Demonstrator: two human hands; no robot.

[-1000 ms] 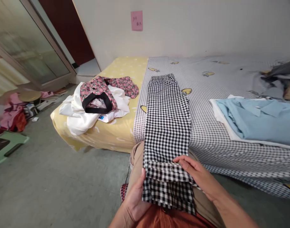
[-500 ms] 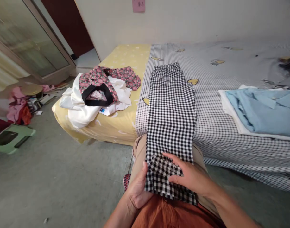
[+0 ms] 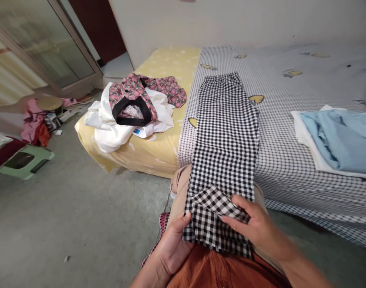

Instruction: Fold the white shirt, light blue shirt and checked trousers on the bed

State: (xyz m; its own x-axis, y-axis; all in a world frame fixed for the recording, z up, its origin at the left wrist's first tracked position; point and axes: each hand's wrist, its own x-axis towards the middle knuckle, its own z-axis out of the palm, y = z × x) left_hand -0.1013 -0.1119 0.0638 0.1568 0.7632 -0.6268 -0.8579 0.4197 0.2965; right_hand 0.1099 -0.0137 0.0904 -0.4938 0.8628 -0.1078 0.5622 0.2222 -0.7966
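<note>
Black-and-white checked trousers [image 3: 226, 140] lie lengthwise from the bed onto my lap, their gathered waistband at the far end. Near the hem, a patch pocket or flap [image 3: 214, 200] stands out from the leg. My right hand [image 3: 255, 224] pinches the right end of this flap between thumb and fingers. At the lower left edge, my left hand [image 3: 177, 242] holds the trouser hem, thumb on top and the other fingers hidden beneath the cloth.
On the bed's yellow sheet [image 3: 135, 158] lie a floral garment with a black band [image 3: 168, 90] and white clothing [image 3: 112, 138]. Folded light blue shirts [image 3: 345, 140] rest on the checked sheet at right. A green stool [image 3: 36, 160] stands at left.
My right hand has closed on the flap and pulled it up into a point toward the right. My left hand keeps its place at the hem. The view has shifted slightly.
</note>
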